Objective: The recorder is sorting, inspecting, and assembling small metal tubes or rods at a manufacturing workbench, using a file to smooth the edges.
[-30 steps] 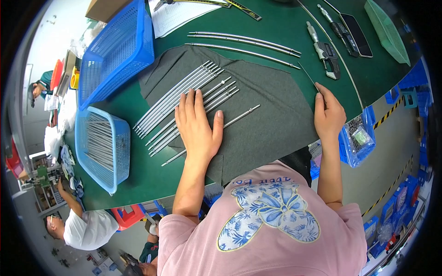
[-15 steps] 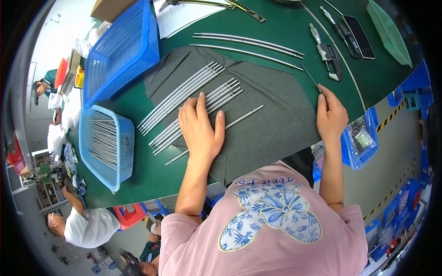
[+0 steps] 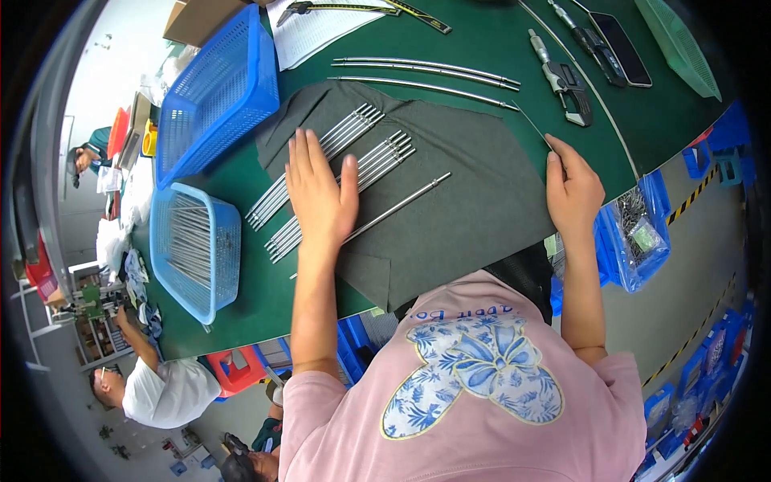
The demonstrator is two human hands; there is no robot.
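My left hand (image 3: 320, 197) lies flat with its fingers stretched out over slim metal rods on a dark grey cloth (image 3: 474, 217). One row of rods (image 3: 345, 127) passes by its fingertips, a second row (image 3: 385, 153) runs beneath it, and a single rod (image 3: 401, 205) slants out beside the wrist. Between thumb and fingertips, my right hand (image 3: 575, 189) pinches a thin needle-like metal pin (image 3: 533, 127) at the cloth's right edge. The pin's far tip meets or nearly meets the end of a long rod (image 3: 426, 86) lying behind the cloth; contact is unclear.
A pair of rods (image 3: 426, 69) lies farther back. Micrometer (image 3: 566, 80), second measuring tool (image 3: 593, 46) and phone (image 3: 625, 50) sit at right, near a green basket (image 3: 683, 48). At left stand a blue basket (image 3: 265, 92) and a light-blue basket (image 3: 229, 269) of rods. Other people are beyond.
My left hand has slid left and slightly away from me across the rods, its fingers now closer together. My right hand keeps its pinch on the pin. The whole view has shifted a little.
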